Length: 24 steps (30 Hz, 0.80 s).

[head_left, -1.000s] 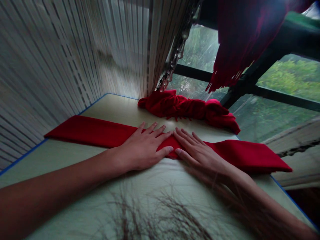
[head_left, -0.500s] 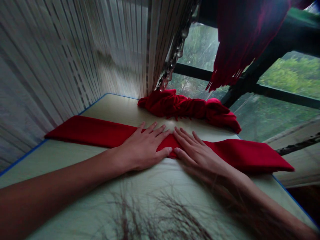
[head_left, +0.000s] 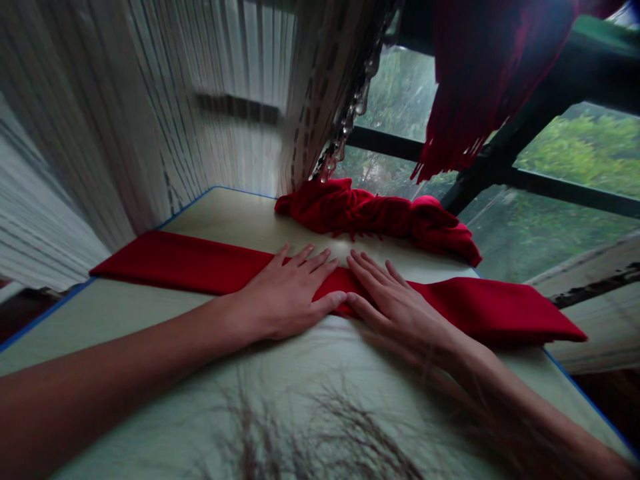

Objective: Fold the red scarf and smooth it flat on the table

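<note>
A long red scarf (head_left: 190, 265), folded into a flat band, lies across the pale table (head_left: 165, 373), and its right end reaches past the table's edge. My left hand (head_left: 293, 293) rests flat on the middle of the band with its fingers spread. Beside it my right hand (head_left: 393, 293) also presses flat on the cloth, fingers stretched out. The two thumbs touch or nearly touch over the red fabric. Neither hand grips anything. The part of the scarf under my palms is hidden.
A bunched red scarf with fringe (head_left: 380, 213) lies along the table's far edge. Another fringed red cloth (head_left: 470, 87) hangs before the window (head_left: 575, 147). A striped string curtain (head_left: 240, 67) hangs behind the table at the left. Blurred hair strands cross the lower foreground.
The curtain at the left has swayed, uncovering a dark patch beyond the table's left edge. My hands and the folded scarf have hardly moved.
</note>
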Tool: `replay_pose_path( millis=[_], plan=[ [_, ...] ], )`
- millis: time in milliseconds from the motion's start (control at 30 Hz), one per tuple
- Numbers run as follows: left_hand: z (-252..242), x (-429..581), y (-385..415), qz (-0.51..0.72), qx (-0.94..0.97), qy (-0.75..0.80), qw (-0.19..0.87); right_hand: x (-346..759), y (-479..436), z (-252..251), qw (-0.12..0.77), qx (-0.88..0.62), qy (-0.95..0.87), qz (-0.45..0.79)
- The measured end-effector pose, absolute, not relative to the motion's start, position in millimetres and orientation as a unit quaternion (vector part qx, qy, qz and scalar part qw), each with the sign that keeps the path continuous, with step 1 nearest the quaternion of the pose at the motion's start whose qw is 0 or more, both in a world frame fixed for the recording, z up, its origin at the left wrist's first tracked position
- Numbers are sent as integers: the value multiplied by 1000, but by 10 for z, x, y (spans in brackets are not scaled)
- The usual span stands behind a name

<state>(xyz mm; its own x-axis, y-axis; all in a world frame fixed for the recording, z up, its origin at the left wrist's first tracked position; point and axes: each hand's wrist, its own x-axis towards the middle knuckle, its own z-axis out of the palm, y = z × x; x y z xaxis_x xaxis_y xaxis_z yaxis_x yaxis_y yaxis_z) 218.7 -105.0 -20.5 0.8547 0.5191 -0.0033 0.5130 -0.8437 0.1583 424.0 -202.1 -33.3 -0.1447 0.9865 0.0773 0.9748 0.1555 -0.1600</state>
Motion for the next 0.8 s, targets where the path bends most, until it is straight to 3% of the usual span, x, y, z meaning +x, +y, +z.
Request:
replay_pose_path(
  millis=[467,667,800],
  plan=[
    [-210,2197,-1044,8,960,272,69,4256,-2009,-377,71,-650,-755,55],
    [-257,2197,-1017,24,962,263,69,4195,-2023,-335,119,-615,-780,21],
    [-272,2194,-999,30,953,288,85,4157,-2027,-327,93,-604,-790,53]
  ],
)
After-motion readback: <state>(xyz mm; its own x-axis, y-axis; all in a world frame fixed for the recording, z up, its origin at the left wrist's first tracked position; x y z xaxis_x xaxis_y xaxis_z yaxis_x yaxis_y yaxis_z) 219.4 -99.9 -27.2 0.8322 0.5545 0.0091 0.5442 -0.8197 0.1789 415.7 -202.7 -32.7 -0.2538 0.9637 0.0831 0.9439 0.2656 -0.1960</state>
